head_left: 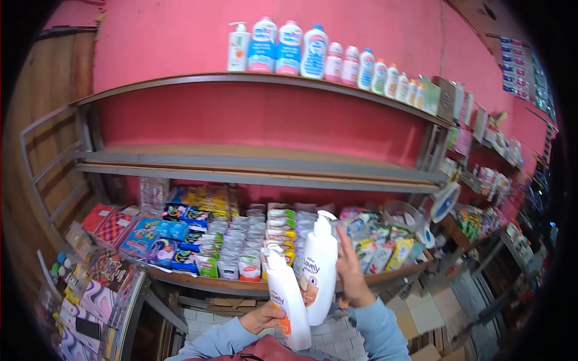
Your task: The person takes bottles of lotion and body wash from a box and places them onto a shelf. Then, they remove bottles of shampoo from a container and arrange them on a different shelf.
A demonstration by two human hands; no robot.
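Observation:
Two white pump bottles with "Lovely" labels are held up in front of me, side by side and slightly tilted. My left hand [264, 317] is wrapped round the lower part of the nearer bottle [288, 301], which has an orange patch on its label. Against the right side of the taller bottle [319, 271] rests my right hand [353, 274], its fingers pointing up and partly hidden by the bottle. This second bottle has a brown patch on its label and overlaps the first one from behind.
Several bottles [289, 48] line the top shelf [198, 79]. A middle shelf [259, 171] runs below it. Packets [229, 240] crowd the lower display. A fan [445, 201] stands at the right, cardboard [430, 310] lies on the floor, and a phone [88, 328] rests at the left.

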